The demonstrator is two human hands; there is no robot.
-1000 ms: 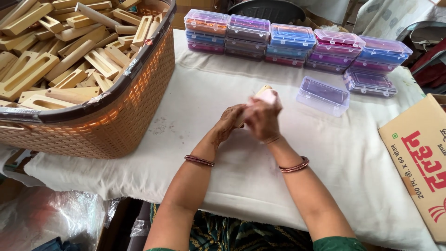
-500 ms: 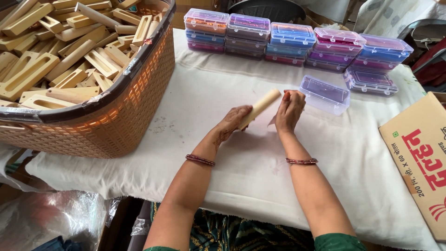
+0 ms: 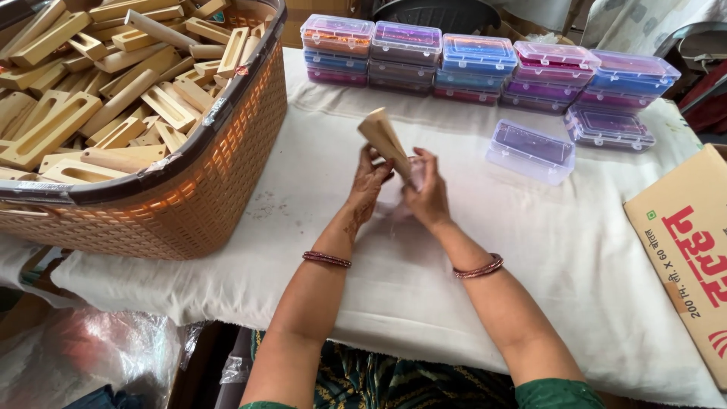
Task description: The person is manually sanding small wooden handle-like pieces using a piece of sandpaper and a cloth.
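Both hands meet over the middle of the tabletop [image 3: 575,250], which is covered in a white cloth. The left hand [image 3: 369,184] and right hand [image 3: 426,193] are close together, both clamped on one pale wooden piece [image 3: 383,136]. Its lower end sits between the fingers; its long axis runs up and slightly left, the free squared end pointing away from the person toward the far boxes, raised off the cloth. Something thin and clear seems to be under the right palm, too blurred to tell what. One bangle set on each wrist.

Left of the hands, near them: one orange woven basket [image 3: 219,182], heaped with wooden pieces [image 3: 98,98] of the same pale kind, too many to count, lying every which way.

Beyond the hands, along the far edge: a row of five stacks of small clear plastic boxes [image 3: 485,64] with coloured contents, orange, purple, blue, pink, blue. Each stack seems three boxes high, though the layers are hard to separate. A lower sixth stack [image 3: 609,127] stands just in front of the right end. One single clear box [image 3: 531,150] lies alone on the cloth, right of the hands and near them.

Far right of the hands: one flat cardboard carton [image 3: 681,242] with red print, partly out of view.
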